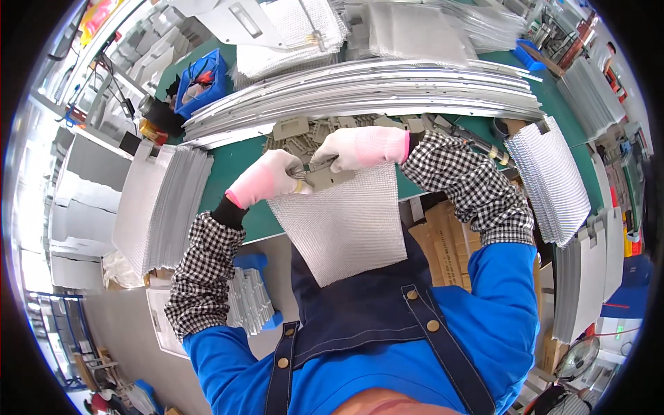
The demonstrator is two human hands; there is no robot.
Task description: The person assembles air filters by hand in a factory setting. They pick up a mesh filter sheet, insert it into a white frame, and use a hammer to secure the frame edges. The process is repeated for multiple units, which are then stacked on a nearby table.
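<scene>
We gripped the grey clip [329,177] at twelve o'clock of the mesh sheet [344,225], left hand [271,178] and right hand [360,147] fingers closed on it.

Both forearms, covered with black-and-white checked fabric sleeves over a blue top, are coming up from the lower edge and bending inward. The left hand in a white and pink knitted glove [268,177] is curling its fingers closed. The right hand in the same kind of glove [357,147] is lying just beside it, fingers bent down and gripping.
</scene>
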